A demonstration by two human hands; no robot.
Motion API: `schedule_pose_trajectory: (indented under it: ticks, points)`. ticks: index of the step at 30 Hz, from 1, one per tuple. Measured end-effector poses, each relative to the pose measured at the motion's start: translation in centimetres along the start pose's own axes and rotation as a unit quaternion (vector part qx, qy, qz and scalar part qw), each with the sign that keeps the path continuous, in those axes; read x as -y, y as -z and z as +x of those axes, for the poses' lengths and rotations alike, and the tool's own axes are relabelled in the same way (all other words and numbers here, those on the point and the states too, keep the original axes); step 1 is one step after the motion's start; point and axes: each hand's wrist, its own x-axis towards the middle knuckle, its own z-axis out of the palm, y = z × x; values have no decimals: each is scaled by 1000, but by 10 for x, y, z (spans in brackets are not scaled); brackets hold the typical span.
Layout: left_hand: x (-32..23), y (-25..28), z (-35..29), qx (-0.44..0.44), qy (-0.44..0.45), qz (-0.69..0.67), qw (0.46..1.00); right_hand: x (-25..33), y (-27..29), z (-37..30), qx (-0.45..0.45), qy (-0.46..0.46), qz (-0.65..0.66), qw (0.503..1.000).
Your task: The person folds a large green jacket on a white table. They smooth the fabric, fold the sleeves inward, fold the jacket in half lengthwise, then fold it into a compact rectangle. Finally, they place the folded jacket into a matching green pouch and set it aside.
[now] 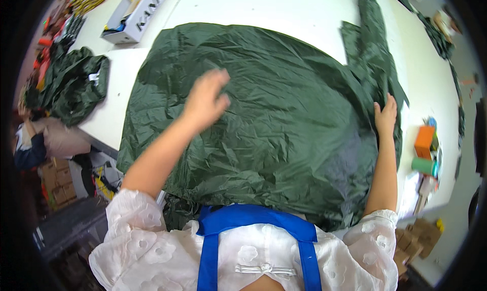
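Observation:
A dark green, thin, shiny garment [264,103], which looks like a rain jacket, lies spread and wrinkled across the table in front of me. Its sleeve [373,42] reaches toward the far right. Over the left-middle of the fabric is my left hand [205,98], slightly blurred, fingers stretched out and thumb apart, holding nothing; whether it touches the cloth I cannot tell. My right hand [386,117] rests on the garment's right edge, below the sleeve, with fingers extended and thumb apart. The near edge of the garment hangs down by my blue apron [256,222].
The white table [243,7] carries a white open box [134,20] at the far left and another bunched green garment [76,85]. An orange box [425,141] and a green cylindrical spool [423,166] stand on the right. Another person [56,138] sits at left, near cardboard boxes [57,184].

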Motion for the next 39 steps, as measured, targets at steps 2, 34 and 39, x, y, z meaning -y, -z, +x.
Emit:
schedule_pose_trajectory:
  ticks: [2,34,39]
  points:
    - [67,17,54,-99,119,103,983,-3,-35,44,-38,52,29,997]
    - [40,41,-187,-51,419,-127,898,-96,-42,63,33,-438,415,797]
    - [-17,25,-211,-67,414,42,907,-77,-37,65,51,-450,401,796]
